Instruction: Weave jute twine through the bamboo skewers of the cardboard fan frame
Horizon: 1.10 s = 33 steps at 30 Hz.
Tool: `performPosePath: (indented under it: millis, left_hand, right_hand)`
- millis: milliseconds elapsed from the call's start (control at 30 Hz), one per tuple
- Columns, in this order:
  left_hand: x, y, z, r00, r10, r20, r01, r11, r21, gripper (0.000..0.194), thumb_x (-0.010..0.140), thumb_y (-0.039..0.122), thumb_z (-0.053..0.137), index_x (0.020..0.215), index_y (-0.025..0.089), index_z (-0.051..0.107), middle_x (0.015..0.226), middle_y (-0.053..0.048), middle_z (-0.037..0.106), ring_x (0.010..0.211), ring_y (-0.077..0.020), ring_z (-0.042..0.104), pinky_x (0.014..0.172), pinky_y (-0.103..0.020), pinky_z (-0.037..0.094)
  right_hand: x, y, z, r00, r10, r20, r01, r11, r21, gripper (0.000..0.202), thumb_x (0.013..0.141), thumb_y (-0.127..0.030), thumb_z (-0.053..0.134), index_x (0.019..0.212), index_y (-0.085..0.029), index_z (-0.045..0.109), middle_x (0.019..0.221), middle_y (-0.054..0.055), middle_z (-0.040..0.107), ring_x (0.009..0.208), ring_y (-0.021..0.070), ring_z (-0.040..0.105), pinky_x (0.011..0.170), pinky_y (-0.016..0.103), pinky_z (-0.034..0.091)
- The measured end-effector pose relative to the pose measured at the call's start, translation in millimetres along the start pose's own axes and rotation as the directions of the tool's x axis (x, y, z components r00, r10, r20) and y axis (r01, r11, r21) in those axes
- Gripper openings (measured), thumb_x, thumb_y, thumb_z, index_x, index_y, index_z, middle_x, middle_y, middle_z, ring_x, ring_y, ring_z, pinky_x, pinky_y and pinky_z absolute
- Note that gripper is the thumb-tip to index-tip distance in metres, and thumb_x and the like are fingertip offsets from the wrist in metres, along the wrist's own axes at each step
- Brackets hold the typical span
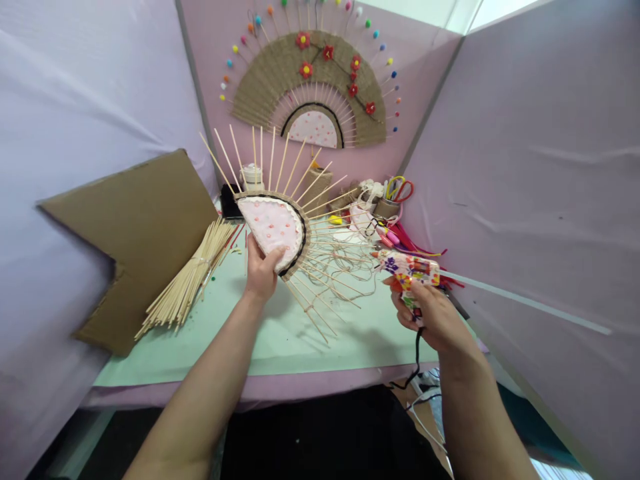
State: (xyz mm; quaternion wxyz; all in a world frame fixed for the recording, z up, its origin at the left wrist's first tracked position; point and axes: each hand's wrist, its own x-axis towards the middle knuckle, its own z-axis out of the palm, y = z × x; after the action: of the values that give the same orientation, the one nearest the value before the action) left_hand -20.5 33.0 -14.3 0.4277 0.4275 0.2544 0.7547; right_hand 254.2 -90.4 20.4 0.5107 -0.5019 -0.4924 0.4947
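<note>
Item 1: fan-shaped piece with a white, pink-dotted fabric half-round (270,230), edged in black cord and brown burlap, thin pale wooden sticks (273,160) radiating from its curved rim. Location: raised above the pale green bench (235,353), tilted. Held by the left hand (263,270), thumb over the fabric face, fingers behind.

Item 2: floral-patterned glue gun (407,267), long translucent glue stick (525,303) protruding from the rear, black cable below. Held by the right hand (425,310), closed round the handle; nozzle towards the stick ends at the right, near them. Whether it touches one: cannot tell.

Item 3: thin tan twine (350,270), looped loosely behind and among the lower sticks; whether any is fastened cannot be told.

Item 4: bundle of loose pale wooden sticks (193,277), left side of bench, beside a large brown cardboard sheet (135,220).

Item 5: burlap fan with red flowers and coloured bead tips (270,67), on the pink rear panel.

Step, as judged: gluing at the sticks, apparently with the twine. Next move calls for a steady left-hand hold, nozzle set precisely at one stick, twine kept off the hot tip.
</note>
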Motion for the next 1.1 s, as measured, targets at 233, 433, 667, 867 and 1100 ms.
performPosePath:
  millis: [233,433,667,867,1100]
  left_hand:
    - [1.5,3.0,-3.2,0.973,-0.231,0.017,0.231,0.970,-0.079,0.047,0.072,0.029,0.071,0.117,0.022,0.058,0.108,-0.004,0.070,0.096,-0.0187,0.067,0.085,-0.031,0.053]
    - [-0.1,2.8,-3.8,0.931,-0.353,0.094,0.363,0.922,-0.136,0.052,0.073,0.032,0.071,0.122,0.020,0.058,0.106,-0.007,0.072,0.090,-0.0205,0.069,0.084,-0.034,0.055]
    - [-3.7,5.4,-4.6,0.884,-0.417,0.208,0.446,0.887,-0.119,0.045,0.074,0.032,0.073,0.116,0.022,0.060,0.111,-0.006,0.070,0.089,-0.0183,0.068,0.083,-0.034,0.055]
    - [-3.4,8.3,-4.6,0.857,-0.429,0.285,0.478,0.869,-0.128,0.042,0.074,0.034,0.075,0.113,0.022,0.062,0.114,-0.005,0.068,0.089,-0.0169,0.067,0.081,-0.031,0.055]
    - [-4.5,5.7,-3.7,0.861,-0.406,0.306,0.462,0.876,-0.140,0.047,0.068,0.037,0.080,0.110,0.021,0.064,0.112,-0.006,0.069,0.088,-0.0154,0.066,0.077,-0.026,0.053]
  right_hand:
    - [0.2,-6.7,-27.5,0.994,-0.073,-0.086,0.086,0.983,0.163,0.036,0.083,-0.056,0.051,0.092,-0.022,0.060,0.071,-0.002,0.040,0.047,0.0078,0.019,0.032,0.019,0.014]
    - [6.0,4.4,-12.8,0.983,0.090,0.158,-0.134,0.946,0.296,0.037,0.079,-0.055,0.059,0.086,-0.019,0.057,0.070,-0.003,0.039,0.047,0.0050,0.014,0.032,0.014,0.012]
    - [16.6,19.0,9.6,0.835,0.200,0.513,-0.403,0.857,0.321,0.043,0.075,-0.060,0.059,0.077,-0.018,0.049,0.067,-0.005,0.040,0.043,0.0020,0.010,0.028,0.013,0.005]
    - [9.9,20.3,2.0,0.809,0.234,0.540,-0.432,0.859,0.275,0.047,0.072,-0.062,0.063,0.084,-0.019,0.052,0.060,-0.007,0.040,0.039,0.0011,0.011,0.028,0.013,0.007]
    - [5.0,23.2,5.4,0.806,0.194,0.559,-0.382,0.891,0.243,0.050,0.073,-0.064,0.061,0.085,-0.015,0.058,0.062,-0.005,0.044,0.035,0.0008,0.018,0.027,0.014,0.014]
